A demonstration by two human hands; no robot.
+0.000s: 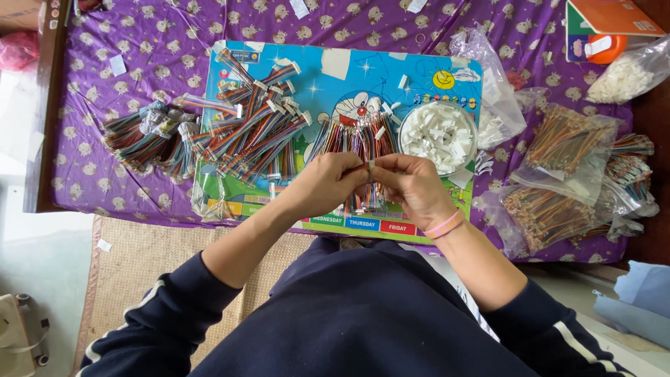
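Head view: my left hand [326,183] and right hand [413,187] meet over the near edge of the cartoon board [335,84], fingertips pinched together on a small white connector [371,167] at the end of a rainbow ribbon cable [357,166] held between them. Risk as I judge it: thin wires could slip or bend out of the housing if the pinch shifts, and the loose cable bunch [356,139] right behind the hands could snag. Bowl of white housings [438,134] sits just beyond the right hand; finished cable bundles [244,119] lie at the board's far-left side.
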